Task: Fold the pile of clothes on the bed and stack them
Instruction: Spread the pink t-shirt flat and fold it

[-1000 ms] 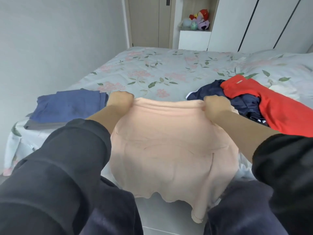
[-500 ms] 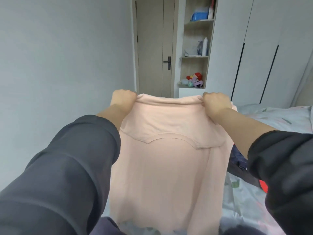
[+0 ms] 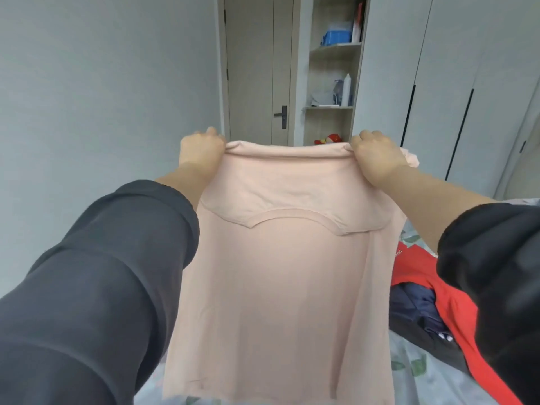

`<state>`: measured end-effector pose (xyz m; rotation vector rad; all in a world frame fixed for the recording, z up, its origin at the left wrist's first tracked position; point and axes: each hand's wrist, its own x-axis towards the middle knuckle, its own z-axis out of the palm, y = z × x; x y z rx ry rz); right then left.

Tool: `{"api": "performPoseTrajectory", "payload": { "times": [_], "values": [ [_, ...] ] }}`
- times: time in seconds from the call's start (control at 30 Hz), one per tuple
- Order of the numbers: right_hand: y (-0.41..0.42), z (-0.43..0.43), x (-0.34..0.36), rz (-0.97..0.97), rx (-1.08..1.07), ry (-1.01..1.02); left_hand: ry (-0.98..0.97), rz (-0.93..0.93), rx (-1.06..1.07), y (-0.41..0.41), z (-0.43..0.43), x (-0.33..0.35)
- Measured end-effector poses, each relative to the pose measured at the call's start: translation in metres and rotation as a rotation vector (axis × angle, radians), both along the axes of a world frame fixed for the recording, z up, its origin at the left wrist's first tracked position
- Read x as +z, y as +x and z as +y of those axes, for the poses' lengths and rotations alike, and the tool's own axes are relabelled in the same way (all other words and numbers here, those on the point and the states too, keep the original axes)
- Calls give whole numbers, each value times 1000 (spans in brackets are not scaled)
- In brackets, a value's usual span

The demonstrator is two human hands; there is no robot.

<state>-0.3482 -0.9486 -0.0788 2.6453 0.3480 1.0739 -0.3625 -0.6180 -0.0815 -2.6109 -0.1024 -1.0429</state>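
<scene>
A pale pink top (image 3: 280, 273) hangs in the air in front of me, stretched flat between both hands, its lower hem reaching down to the bed. My left hand (image 3: 201, 150) grips its upper left corner and my right hand (image 3: 375, 156) grips its upper right corner. Behind the top on the right, a red garment (image 3: 432, 290) and a dark navy garment (image 3: 415, 311) lie unfolded on the floral bedsheet (image 3: 415, 372). The folded stack at the left of the bed is hidden behind my sleeve and the top.
A grey wall fills the left. A closed door (image 3: 254, 68) stands straight ahead, with open shelves (image 3: 333, 77) holding bottles and a blue box beside it. White wardrobe doors (image 3: 453, 83) run along the right.
I have lifted the pink top off the bed and raised it up in front of me, and my view has tilted up from the bed toward the door and shelves.
</scene>
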Motion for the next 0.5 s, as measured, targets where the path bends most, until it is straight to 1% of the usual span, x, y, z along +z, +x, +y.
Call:
{"api": "performPoseTrajectory", "payload": {
  "times": [0.1,0.17,0.33,0.4,0.5],
  "values": [
    [33,-1,0,-42,-36,73,-34,-47,-10,29,-3,4],
    [52,-1,-14,-16,-42,92,-59,15,36,49,-7,-6],
    [85,-4,-98,170,-130,-13,-93,214,58,87,-14,-88],
    [94,-9,-127,195,-138,-37,-112,254,38,94,-13,-119],
    [98,-12,-154,178,-133,-51,-141,272,20,96,-7,-151]
  ]
}}
